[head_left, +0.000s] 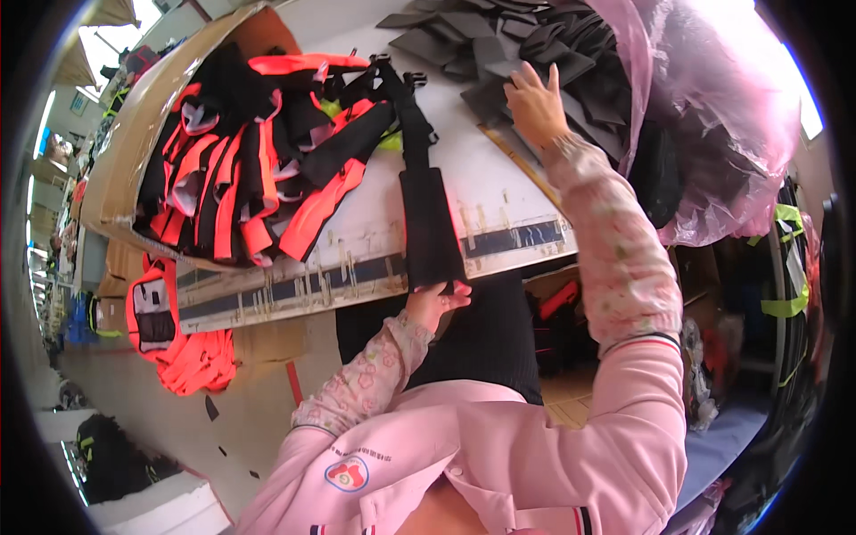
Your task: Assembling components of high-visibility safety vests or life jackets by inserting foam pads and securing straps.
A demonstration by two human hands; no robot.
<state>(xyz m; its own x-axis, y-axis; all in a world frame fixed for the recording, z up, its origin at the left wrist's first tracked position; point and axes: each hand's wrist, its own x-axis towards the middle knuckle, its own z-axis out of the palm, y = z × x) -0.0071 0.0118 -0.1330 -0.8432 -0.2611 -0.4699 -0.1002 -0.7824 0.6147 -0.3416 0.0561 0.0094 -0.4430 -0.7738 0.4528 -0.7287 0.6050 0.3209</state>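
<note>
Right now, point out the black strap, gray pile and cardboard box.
Black strap [428, 223], head view: middle of its wide lower section.
Gray pile [584, 76], head view: pieces near its middle.
Cardboard box [135, 147], head view: its left wall.

At the left of the table [490, 192] is a box [134, 134] with strips [234, 183] inside; right of it lies a strap [428, 218], farther right a pile of flat pieces [486, 53], then a bag [727, 107].

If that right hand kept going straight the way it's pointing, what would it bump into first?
Most likely the heap of dark grey flat pieces, which lies right ahead of the right hand; it may be touching some, as depth is unclear.
</note>
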